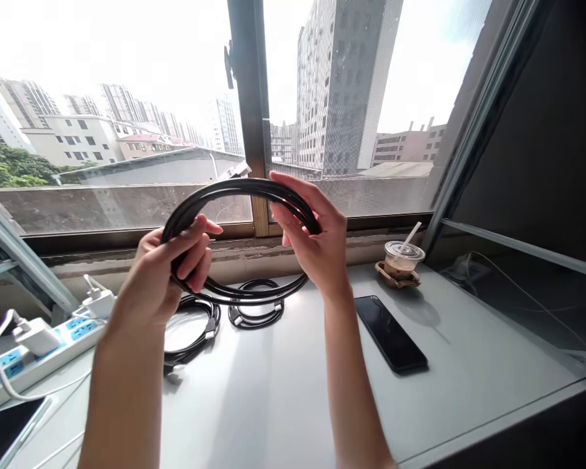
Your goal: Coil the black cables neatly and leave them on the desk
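Note:
A coiled black cable (247, 187) hangs in the air above the white table, held between both hands. My left hand (176, 260) is closed around the coil's left side, with the fingers curled through the loop. On the right side, my right hand (312, 228) grips the coil between thumb and fingers. Below it on the table lie two more coiled black cables: a smaller coil (258, 319) with its plug ends showing, and a larger coil (195, 352) partly hidden behind my left hand and forearm.
A black phone (391, 333) lies right of my right forearm. Behind it, a lidded drink cup (401, 259) with a straw sits in a cardboard holder. On the left are a power strip (73, 339) with white chargers and a second device (10, 430). A window stands behind the table (273, 404).

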